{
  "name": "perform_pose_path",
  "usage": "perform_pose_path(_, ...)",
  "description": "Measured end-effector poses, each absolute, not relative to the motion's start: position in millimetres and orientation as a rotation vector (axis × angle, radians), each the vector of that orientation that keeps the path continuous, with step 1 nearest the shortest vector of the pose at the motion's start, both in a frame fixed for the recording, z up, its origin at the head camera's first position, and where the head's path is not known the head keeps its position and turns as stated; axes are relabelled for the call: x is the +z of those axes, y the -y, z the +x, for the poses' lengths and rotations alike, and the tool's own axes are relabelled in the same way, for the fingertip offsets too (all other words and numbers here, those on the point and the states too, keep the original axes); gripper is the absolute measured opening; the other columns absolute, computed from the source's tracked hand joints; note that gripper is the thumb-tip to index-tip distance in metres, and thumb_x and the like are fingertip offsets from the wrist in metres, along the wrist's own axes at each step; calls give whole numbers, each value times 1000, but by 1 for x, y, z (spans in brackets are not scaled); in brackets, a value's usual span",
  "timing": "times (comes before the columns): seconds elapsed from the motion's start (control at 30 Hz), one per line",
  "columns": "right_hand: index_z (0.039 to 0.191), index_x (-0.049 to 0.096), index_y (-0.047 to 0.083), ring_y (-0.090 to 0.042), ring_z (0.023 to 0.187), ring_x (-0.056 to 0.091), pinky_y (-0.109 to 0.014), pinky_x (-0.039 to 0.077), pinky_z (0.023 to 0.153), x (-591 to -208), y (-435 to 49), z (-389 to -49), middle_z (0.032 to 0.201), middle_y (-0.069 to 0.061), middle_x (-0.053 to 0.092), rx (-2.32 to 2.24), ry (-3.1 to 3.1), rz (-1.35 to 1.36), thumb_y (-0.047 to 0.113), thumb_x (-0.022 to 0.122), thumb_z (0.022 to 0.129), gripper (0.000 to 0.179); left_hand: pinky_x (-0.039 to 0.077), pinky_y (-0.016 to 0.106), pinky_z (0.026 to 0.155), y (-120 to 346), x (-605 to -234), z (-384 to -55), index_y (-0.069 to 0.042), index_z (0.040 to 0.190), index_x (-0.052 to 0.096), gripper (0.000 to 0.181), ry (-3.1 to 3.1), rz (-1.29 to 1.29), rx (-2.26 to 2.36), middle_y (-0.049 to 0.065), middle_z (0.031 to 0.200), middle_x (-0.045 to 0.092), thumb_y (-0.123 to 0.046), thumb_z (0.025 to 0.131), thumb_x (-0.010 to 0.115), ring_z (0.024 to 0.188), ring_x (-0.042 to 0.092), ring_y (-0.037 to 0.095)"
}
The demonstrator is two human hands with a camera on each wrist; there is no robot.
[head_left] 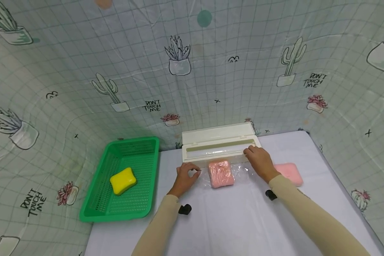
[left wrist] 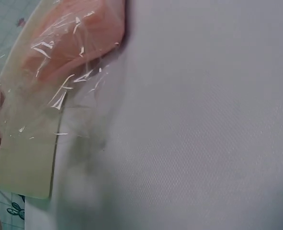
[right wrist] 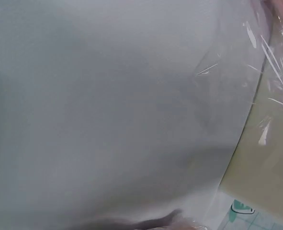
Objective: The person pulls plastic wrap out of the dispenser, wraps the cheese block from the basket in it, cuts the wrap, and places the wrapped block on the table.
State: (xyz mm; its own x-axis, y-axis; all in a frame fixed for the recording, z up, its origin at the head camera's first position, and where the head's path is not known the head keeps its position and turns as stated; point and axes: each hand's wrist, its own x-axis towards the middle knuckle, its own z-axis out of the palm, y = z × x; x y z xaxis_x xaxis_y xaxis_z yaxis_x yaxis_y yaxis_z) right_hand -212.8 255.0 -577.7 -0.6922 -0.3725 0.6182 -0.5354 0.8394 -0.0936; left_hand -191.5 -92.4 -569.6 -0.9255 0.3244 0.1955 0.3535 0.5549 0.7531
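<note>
A pink sponge (head_left: 221, 174) lies in front of a white plastic-wrap dispenser (head_left: 224, 160), with clear plastic wrap (head_left: 243, 172) over it and out to both sides. The dispenser's lid is up, and a roll (head_left: 217, 151) shows inside. My left hand (head_left: 185, 177) pinches the wrap between thumb and forefinger, left of the sponge. In the left wrist view, crinkled wrap covers the sponge (left wrist: 84, 33). At the dispenser's front right corner, the fingers of my right hand (head_left: 259, 161) are bent and hold the wrap's right side. Those fingertips are mostly hidden in the right wrist view.
On the left stands a green basket (head_left: 155, 174) with a yellow sponge (head_left: 123, 181) in it. Another pink sponge (head_left: 289, 173) lies beside my right forearm. A patterned curtain (head_left: 211, 71) surrounds the white-covered table (head_left: 224, 227) at the back and sides.
</note>
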Motion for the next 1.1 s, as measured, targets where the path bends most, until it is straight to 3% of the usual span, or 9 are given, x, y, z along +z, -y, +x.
perform_pose_path(0.23, 92, 73, 2, -29, 74, 64, -43, 51, 62, -579, -262, -204, 84, -8, 61, 415, 2370, 689, -12, 83, 78, 23, 37, 57, 107, 105, -571, -191, -3, 109, 75, 13, 2675, -387, -1647, 13, 107, 72, -12, 101, 72, 104, 62, 29)
perform_pose_path(0.33, 90, 75, 3, -27, 76, 63, -42, 51, 65, -581, -268, -202, 84, -8, 60, 374, 2368, 752, -14, 83, 76, 24, 35, 54, 106, 112, -575, -193, -3, 104, 78, 9, 2647, -387, -1600, 11, 104, 74, -10, 99, 74, 101, 61, 27)
perform_pose_path(0.47, 90, 77, 4, -28, 81, 61, -42, 51, 69, -584, -274, -198, 88, -9, 61, 254, 2348, 882, -14, 85, 70, 28, 33, 47, 97, 120, -583, -194, -8, 93, 81, 3, 2650, -566, -1243, 4, 97, 75, -8, 90, 82, 97, 61, 24)
perform_pose_path(0.63, 91, 75, 3, -29, 86, 58, -44, 52, 77, -587, -274, -193, 95, -11, 61, 80, 2354, 992, -8, 83, 74, 22, 42, 42, 90, 126, -590, -194, -15, 89, 83, 7, 2598, -757, -663, -4, 93, 68, -14, 83, 87, 94, 59, 19)
perform_pose_path(0.83, 93, 78, 6, -27, 89, 54, -41, 49, 81, -585, -265, -187, 97, -10, 60, -150, 2481, 1040, 0, 86, 79, 18, 45, 40, 92, 129, -587, -192, -24, 104, 86, 14, 2677, -842, -297, -5, 98, 65, -22, 91, 81, 97, 56, 16)
perform_pose_path(1.1, 124, 75, 0, -30, 99, 65, -46, 55, 88, -570, -276, -175, 103, -11, 69, -18, 2694, 895, -2, 82, 85, 40, 43, 45, 90, 137, -588, -180, -18, 133, 76, 35, 2883, -743, -521, 2, 107, 68, -19, 99, 75, 99, 56, 22)
